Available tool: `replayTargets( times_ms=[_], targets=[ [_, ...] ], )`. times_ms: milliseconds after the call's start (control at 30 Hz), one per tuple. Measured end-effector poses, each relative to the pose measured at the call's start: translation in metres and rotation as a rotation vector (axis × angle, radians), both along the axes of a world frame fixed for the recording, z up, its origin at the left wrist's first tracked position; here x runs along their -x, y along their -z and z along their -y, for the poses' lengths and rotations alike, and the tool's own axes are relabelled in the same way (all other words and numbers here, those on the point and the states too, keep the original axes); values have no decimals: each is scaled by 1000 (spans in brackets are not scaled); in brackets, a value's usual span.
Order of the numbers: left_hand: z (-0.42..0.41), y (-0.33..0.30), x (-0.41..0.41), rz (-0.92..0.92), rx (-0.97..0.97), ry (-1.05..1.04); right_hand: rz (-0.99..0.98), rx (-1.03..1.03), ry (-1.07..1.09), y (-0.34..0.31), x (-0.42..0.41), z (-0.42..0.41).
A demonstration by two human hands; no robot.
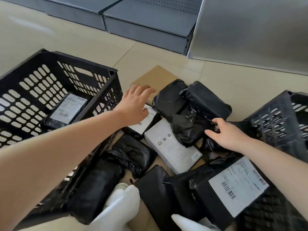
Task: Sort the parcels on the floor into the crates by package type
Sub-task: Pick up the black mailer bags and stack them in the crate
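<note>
Several black plastic-wrapped parcels lie heaped on the floor, one labelled parcel [233, 185] at the lower right. A white box [173, 147] lies in the middle and a brown cardboard box [150, 77] at the back. My left hand [135, 105] hovers open over a labelled black parcel [146, 122], fingers spread, holding nothing. My right hand [223, 132] pinches the crumpled wrap of a black bag parcel [188, 129] in the heap's centre. The black crate on the left [93, 64] holds one labelled black parcel [66, 109]. A second black crate [275, 117] stands at the right.
Grey metal shelving bases [145, 25] line the back, and a tall grey panel [250, 30] stands at the back right. Beige tiled floor [33, 30] stretches beyond the crates. My white-socked feet [123, 202] rest at the bottom among the parcels.
</note>
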State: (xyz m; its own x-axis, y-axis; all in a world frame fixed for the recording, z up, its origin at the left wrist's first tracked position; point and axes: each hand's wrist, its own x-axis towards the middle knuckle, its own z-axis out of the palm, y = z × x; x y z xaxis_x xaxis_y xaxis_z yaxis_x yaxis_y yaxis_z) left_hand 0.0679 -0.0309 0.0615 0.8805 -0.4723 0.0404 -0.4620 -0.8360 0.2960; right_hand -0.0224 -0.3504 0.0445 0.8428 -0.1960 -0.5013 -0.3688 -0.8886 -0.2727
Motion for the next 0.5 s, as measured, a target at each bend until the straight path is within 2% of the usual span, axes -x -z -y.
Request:
replayTargets(
  times_ms=[100, 267, 367, 433, 500],
  targets=[
    [11, -1, -21, -14, -225, 131, 46, 37, -65, 5, 3, 15],
    [38, 13, -17, -186, -202, 13, 56, 2, -216, 1, 10, 20],
    [45, 35, 8, -286, -229, 59, -161, 19, -396, 6, 21, 13],
    [43, 52, 26, -273, -432, 210, -347, 38, -481, 13, 29, 10],
    [37, 67, 39, -226, -643, 381, -416, 74, -545, 18, 31, 9]
  ],
)
